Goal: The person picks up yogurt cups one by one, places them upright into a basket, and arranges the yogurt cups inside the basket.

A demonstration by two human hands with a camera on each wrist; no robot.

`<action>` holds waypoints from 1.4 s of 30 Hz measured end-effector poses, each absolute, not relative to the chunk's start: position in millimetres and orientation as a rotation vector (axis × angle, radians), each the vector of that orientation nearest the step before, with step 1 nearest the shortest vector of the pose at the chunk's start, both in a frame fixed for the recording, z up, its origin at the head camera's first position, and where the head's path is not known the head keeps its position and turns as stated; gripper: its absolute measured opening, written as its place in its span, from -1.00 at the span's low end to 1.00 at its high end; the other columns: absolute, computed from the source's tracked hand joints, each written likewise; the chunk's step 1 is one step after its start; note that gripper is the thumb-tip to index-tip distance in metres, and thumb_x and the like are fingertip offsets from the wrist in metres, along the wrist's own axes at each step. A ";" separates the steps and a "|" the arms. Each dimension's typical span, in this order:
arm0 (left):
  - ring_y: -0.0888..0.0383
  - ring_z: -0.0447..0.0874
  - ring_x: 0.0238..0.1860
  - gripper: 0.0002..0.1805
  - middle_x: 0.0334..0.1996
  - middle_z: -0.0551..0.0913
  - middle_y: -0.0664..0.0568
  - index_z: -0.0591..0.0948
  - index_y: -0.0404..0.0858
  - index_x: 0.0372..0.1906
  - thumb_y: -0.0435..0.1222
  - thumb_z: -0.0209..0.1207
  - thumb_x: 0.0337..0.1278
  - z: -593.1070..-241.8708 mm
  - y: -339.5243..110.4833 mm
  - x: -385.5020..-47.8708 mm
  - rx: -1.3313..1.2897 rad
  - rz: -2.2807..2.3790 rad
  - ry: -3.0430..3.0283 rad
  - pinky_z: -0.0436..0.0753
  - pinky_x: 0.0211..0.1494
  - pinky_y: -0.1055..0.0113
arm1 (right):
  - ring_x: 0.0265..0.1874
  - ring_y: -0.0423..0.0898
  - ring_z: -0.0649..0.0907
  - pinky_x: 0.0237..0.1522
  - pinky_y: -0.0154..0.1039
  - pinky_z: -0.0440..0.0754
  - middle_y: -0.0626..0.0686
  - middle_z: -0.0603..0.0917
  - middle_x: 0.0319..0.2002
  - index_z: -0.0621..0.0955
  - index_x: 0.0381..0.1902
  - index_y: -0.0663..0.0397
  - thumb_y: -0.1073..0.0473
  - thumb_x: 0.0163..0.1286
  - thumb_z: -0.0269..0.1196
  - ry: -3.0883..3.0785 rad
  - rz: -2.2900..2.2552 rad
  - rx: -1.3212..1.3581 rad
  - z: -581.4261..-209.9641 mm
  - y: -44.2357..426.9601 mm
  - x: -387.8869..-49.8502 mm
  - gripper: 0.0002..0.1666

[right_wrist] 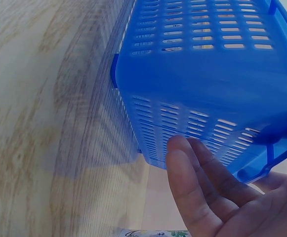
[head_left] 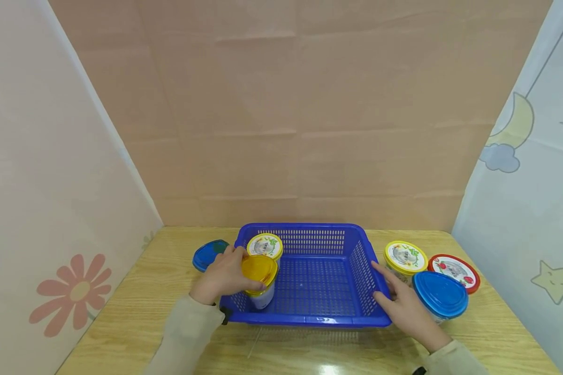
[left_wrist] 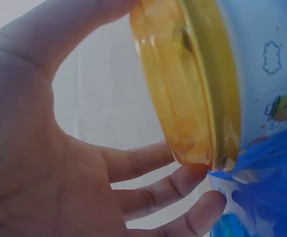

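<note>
Surface: wood-grained surface (head_left: 136,323), carrying everything.
Basket: blue basket (head_left: 305,319), mid-surface; its right part bare inside, tubs only at the left.
Right hand: right hand (head_left: 405,307) grips the basket's right rim, thumb on top, fingers bent loosely against the outer wall.
Left hand: left hand (head_left: 222,273) is spread as wide as a lid, thumb and fingers curled round the orange-yellow-lidded tub (head_left: 264,270).
Held tub: inside the basket, near left corner; whether it touches the bottom, I cannot tell.
Tub behind it: white-topped yellow-lidded tub (head_left: 265,245), unheld, in the basket's far left corner.
Tubs outside: left, blue-lidded tub (head_left: 206,256); right, yellow-rimmed tub (head_left: 405,256), red-rimmed tub (head_left: 455,271) and, nearest, wide blue-lidded tub (head_left: 441,294).
Tub count: seemingly an early stage; one placed, one not yet released, four outside.
</note>
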State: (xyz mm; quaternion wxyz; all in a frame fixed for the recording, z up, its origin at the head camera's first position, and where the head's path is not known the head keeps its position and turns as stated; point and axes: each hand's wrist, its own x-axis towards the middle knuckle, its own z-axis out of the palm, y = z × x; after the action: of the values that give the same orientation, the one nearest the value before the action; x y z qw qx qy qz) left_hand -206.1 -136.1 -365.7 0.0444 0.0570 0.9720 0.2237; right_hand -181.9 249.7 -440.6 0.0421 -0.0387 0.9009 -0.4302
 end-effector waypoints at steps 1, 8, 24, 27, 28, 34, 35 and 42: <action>-0.05 0.45 -0.13 -0.07 -0.06 0.51 -0.06 0.51 -0.28 0.14 0.15 0.57 -0.37 -365.7 -135.8 -206.3 0.173 0.684 2.969 0.59 -0.14 0.03 | -0.05 0.13 0.71 -0.22 -0.05 0.75 0.48 0.49 0.25 0.16 0.57 -0.10 0.15 0.47 0.17 2.756 -1.320 -0.115 -440.7 249.5 -181.6 -0.21; -0.06 0.44 -0.12 -0.09 -0.09 0.51 -0.06 0.52 -0.30 0.13 0.11 0.59 -0.37 -364.6 -133.3 -206.6 0.181 0.673 2.958 0.59 -0.14 0.03 | -0.08 0.11 0.72 -0.23 -0.04 0.75 0.49 0.52 0.20 0.17 0.57 -0.08 0.14 0.47 0.18 2.756 -1.320 -0.125 -441.5 249.4 -181.3 -0.21; -0.12 0.45 -0.06 -0.02 -0.04 0.53 -0.09 0.49 -0.33 0.18 0.10 0.60 -0.41 -366.1 -132.2 -212.3 0.133 0.622 2.946 0.59 -0.02 -0.10 | -0.07 0.10 0.72 -0.20 -0.02 0.74 0.46 0.55 0.18 0.16 0.57 -0.08 0.14 0.47 0.17 2.766 -1.314 -0.130 -442.0 248.9 -181.7 -0.22; -0.11 0.45 -0.05 -0.02 -0.03 0.53 -0.09 0.50 -0.32 0.18 0.10 0.61 -0.42 -365.6 -131.9 -213.0 0.126 0.628 2.942 0.59 -0.01 -0.10 | -0.07 0.09 0.72 -0.20 -0.03 0.74 0.46 0.55 0.18 0.17 0.57 -0.08 0.15 0.47 0.17 2.765 -1.317 -0.124 -441.4 248.6 -181.1 -0.22; -0.11 0.45 -0.05 -0.02 -0.03 0.53 -0.09 0.50 -0.32 0.18 0.10 0.61 -0.41 -365.4 -131.8 -213.2 0.127 0.629 2.943 0.59 -0.01 -0.10 | -0.08 0.09 0.72 -0.20 -0.03 0.75 0.46 0.55 0.18 0.17 0.57 -0.09 0.15 0.47 0.17 2.762 -1.319 -0.123 -441.0 248.5 -180.9 -0.22; -0.10 0.46 -0.06 -0.04 -0.05 0.53 -0.08 0.51 -0.31 0.17 0.10 0.61 -0.41 -365.4 -131.9 -214.5 0.137 0.630 2.949 0.60 -0.01 -0.10 | -0.04 0.12 0.71 -0.17 0.01 0.74 0.47 0.53 0.20 0.15 0.58 -0.08 0.12 0.49 0.16 2.766 -1.299 -0.124 -439.5 248.7 -181.2 -0.21; -0.10 0.46 -0.06 -0.04 -0.05 0.53 -0.08 0.51 -0.31 0.17 0.10 0.61 -0.40 -365.5 -131.9 -214.7 0.137 0.629 2.950 0.60 -0.01 -0.09 | -0.03 0.13 0.70 -0.17 0.03 0.74 0.47 0.52 0.21 0.15 0.58 -0.08 0.12 0.49 0.16 2.767 -1.294 -0.123 -439.4 248.8 -181.4 -0.21; -0.11 0.45 -0.07 0.03 -0.05 0.53 -0.15 0.47 -0.34 0.21 0.19 0.57 -0.39 -363.6 -130.4 -212.8 0.122 0.633 2.973 0.60 -0.03 -0.10 | -0.02 0.14 0.70 -0.17 0.03 0.74 0.47 0.50 0.23 0.14 0.58 -0.09 0.11 0.49 0.16 2.760 -1.294 -0.116 -439.2 248.9 -181.9 -0.21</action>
State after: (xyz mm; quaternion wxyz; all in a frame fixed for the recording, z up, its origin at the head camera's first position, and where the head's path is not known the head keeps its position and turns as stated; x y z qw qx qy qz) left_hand -212.8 -130.4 -363.6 0.0496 0.0402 0.9761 0.2077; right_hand -181.9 248.9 -439.2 0.0458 -0.0379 0.9039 -0.4237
